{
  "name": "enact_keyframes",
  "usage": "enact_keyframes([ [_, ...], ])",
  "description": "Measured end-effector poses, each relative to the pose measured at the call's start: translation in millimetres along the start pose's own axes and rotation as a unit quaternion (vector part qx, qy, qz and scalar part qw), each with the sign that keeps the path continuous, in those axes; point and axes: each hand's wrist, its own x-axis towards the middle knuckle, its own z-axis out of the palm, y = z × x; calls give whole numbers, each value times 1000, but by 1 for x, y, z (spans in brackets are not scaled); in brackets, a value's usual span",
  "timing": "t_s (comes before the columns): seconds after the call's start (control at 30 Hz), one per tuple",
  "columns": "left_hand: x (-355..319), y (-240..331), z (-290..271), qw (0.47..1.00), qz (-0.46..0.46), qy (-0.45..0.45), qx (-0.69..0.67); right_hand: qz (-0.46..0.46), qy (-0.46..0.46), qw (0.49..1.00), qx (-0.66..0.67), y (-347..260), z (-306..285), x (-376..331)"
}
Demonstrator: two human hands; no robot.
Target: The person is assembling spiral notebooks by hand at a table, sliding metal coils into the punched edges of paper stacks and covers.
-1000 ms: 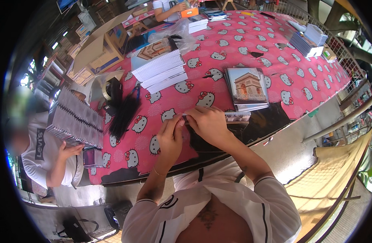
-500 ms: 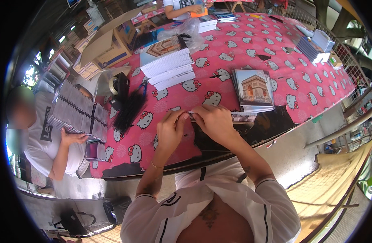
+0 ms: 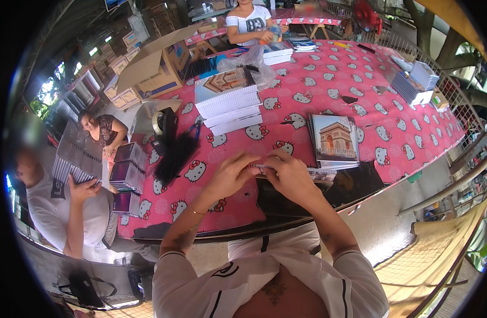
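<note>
Close together over the near edge of the table, my left hand (image 3: 231, 176) and my right hand (image 3: 289, 174) are closed with fingertips almost meeting. Between them shows a small pale sliver, too small to name. Just right of my right hand lies a short stack of spiral-bound notebooks (image 3: 334, 139) with an arch on the cover. Part of another printed item (image 3: 323, 176) shows under that stack. Beyond my left hand stands a tall pile of notebooks (image 3: 230, 108) with white page edges. A bundle of black binding coils (image 3: 175, 159) lies to the left.
A pink patterned cloth (image 3: 286, 122) covers the table, torn to black along the near edge. At left stand a tape dispenser (image 3: 163, 127) and an open cardboard box (image 3: 156, 71). A co-worker at left holds notebooks (image 3: 76, 159); others are behind. More notebooks (image 3: 413, 85) sit far right.
The view has tilted up, showing more of the far side. My hands stay together at the small pale piece, with finger positions shifted. The left co-worker's notebooks are now separated from stacks on the table.
</note>
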Motion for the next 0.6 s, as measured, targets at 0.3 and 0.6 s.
enact_keyframes([
  [0.3,1,0,-4,999,17,-12,50,-14,-48,993,-105,-4,-27,-9],
  [0.6,5,20,23,951,7,25,308,27,-56,995,-81,-2,-25,-2],
])
